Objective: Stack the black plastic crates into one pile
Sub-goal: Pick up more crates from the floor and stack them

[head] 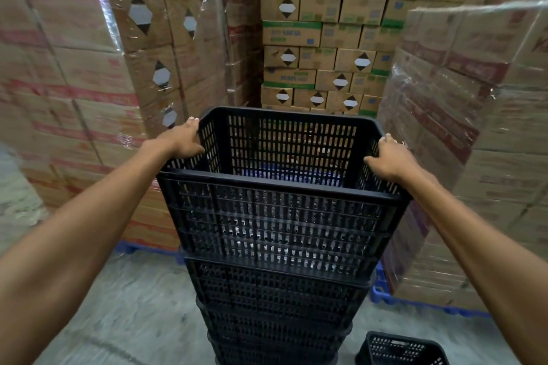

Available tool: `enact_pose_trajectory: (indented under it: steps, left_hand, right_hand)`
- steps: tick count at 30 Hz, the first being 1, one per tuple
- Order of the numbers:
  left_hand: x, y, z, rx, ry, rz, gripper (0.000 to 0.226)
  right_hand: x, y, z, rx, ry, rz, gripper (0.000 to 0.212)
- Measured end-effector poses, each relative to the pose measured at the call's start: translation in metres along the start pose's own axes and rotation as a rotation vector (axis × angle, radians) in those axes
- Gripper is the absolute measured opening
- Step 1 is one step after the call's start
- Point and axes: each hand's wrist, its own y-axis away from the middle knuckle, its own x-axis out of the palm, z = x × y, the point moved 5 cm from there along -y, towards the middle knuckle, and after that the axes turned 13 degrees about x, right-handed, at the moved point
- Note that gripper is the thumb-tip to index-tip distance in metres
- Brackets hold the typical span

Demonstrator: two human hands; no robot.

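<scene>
A black slotted plastic crate (278,216) sits at the top of a pile of black crates (275,314) in the middle of the view. My left hand (184,139) grips the crate's left rim. On the right rim, my right hand (391,160) holds the same crate. The top crate looks nested partly into the one below. Another black crate (400,350) lies on the floor at the bottom right, cut off by the frame edge.
Tall shrink-wrapped stacks of cardboard boxes (89,83) stand on blue pallets (382,293) left, right and behind the pile, forming a narrow bay. Grey concrete floor (127,320) lies in front and to the left.
</scene>
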Motion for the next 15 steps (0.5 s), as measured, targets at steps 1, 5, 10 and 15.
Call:
enact_pose_trajectory:
  steps: [1,5,10,15]
  left_hand:
    - [0.005,0.002,0.000,0.019,-0.036,0.001,0.089]
    - [0.014,0.002,0.009,0.053,-0.052,-0.050,0.082]
    - [0.014,-0.011,0.021,0.077,-0.028,-0.083,0.074]
    - [0.021,-0.018,0.025,0.096,-0.041,-0.095,0.068]
  right_hand:
    - [0.000,0.000,0.000,-0.003,0.011,0.006,0.061]
    - [0.001,-0.001,0.002,-0.021,0.107,0.006,0.080]
    - [-0.002,-0.003,-0.004,-0.079,0.136,-0.039,0.089]
    - [0.007,0.001,-0.001,-0.075,0.234,-0.097,0.107]
